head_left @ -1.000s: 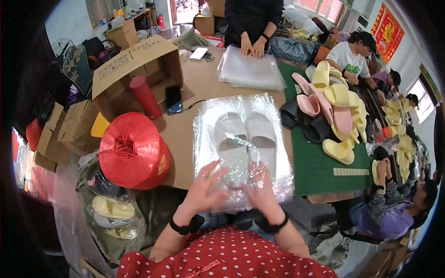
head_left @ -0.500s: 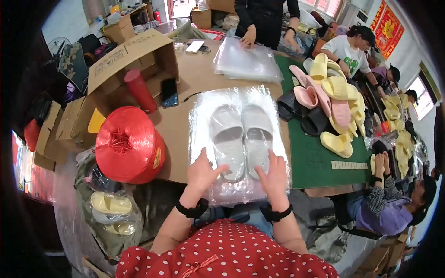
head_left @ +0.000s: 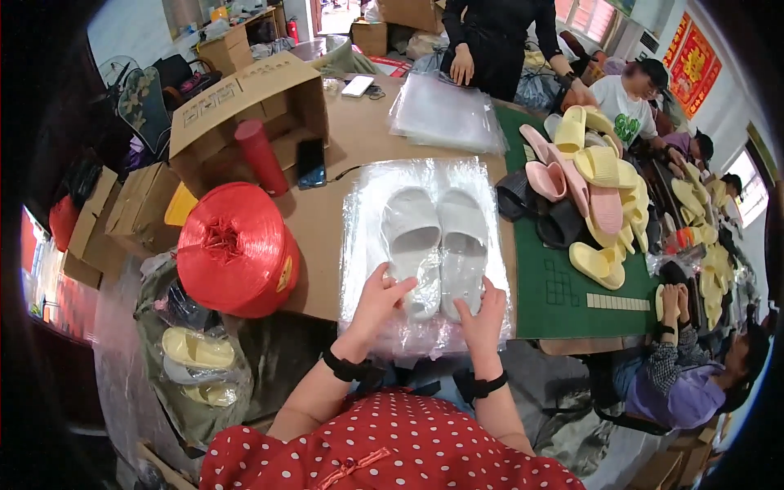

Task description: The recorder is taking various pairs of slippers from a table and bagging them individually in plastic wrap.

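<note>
A pair of pale grey slippers [head_left: 412,237] lies side by side on a stack of clear plastic bags [head_left: 359,204], toes pointing away from me. Whether a layer of film also covers the slippers, I cannot tell. By the heel of the left slipper, my left hand [head_left: 378,306] rests with thumb and fingers spread, the thumb reaching over its edge. My right hand [head_left: 483,317] lies along the right slipper's outer heel side, thumb apart from the fingers. Both palms face inward, with the heel ends between them.
A large red twine roll [head_left: 237,249], a red cylinder [head_left: 261,158], a dark phone [head_left: 311,163] and an open cardboard box [head_left: 245,90] stand left. Right, yellow, pink and black slippers [head_left: 604,167] pile on a green mat [head_left: 539,314]. More clear bags [head_left: 449,114] lie beyond, before a dark-clothed person [head_left: 502,41].
My hands have drawn inward, closer to the slippers' heels. Across the table, the dark-clothed person's hand has left the far bags, and the other arm reaches toward the slipper pile. The view has shifted slightly.
</note>
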Motion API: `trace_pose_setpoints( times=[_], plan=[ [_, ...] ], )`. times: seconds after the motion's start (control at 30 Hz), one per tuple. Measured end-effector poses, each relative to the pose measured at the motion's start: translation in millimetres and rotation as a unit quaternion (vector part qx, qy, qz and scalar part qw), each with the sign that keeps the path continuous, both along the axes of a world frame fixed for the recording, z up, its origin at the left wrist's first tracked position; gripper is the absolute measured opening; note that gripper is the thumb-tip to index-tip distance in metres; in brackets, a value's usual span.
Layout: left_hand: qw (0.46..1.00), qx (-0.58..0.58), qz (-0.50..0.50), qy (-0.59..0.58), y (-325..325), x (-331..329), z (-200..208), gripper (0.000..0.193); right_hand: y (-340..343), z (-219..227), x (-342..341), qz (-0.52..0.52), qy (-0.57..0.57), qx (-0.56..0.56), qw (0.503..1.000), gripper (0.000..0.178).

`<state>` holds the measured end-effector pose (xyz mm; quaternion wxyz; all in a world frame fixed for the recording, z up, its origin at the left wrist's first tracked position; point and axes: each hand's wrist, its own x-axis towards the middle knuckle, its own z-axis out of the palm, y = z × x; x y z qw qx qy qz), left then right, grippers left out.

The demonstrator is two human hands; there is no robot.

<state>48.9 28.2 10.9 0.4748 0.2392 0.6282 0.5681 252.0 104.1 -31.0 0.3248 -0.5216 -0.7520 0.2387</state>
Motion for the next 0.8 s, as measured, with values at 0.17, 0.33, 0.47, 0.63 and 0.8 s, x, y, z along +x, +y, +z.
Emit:
trace_pose_setpoints(
  times=[0.17,0.33,0.47,0.63,0.8],
  plan=[
    [0.997,0.009,0.042,-0.069,1,-9,-9,0.086,-1,4,1,-0.004,0.016,-0.004,1.0,0.069],
    [0.986,0.134,0.091,-0.022,12,7,-21,0.083,0,2,1,-0.01,0.026,-0.014,1.0,0.069],
    [0.985,0.131,0.083,-0.082,19,28,-22,0.061,-1,-1,1,-0.009,0.019,0.002,1.0,0.068],
    [0.963,0.16,-0.019,-0.217,2,22,-1,0.052,1,-7,10,-0.009,0.063,0.008,0.998,0.074],
    [0.871,0.145,-0.077,-0.464,-7,-6,-4,0.049,-6,24,11,-0.045,0.118,0.025,0.992,0.08]
  ],
)
